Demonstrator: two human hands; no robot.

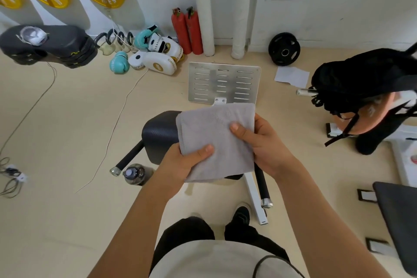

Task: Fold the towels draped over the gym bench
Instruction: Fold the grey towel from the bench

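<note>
the floor (67,119) around me is wide and bare to my left and straight ahead, so i have room to swing my arms; to my right it is tighter, with a black bag (361,79) on a machine and a dark pad (399,221) near my elbow. the bench pad (158,135) sits just under my hands, with its black handles sticking out at both sides, a metal foot plate (223,82) beyond it, and a water bottle (133,174) on the floor by its left handle.

i judge this grey towel (216,140) close to finished: it is already a compact, layered rectangle with fairly square edges, held in the air above the bench pad. i can see no other towel draped there, though the one i hold hides much of the pad.

my left hand (182,165) pinches the towel's lower left edge, thumb on top. my right hand (264,144) grips its right edge, thumb across the cloth. what is left, i think, is one more fold or setting it down.
</note>
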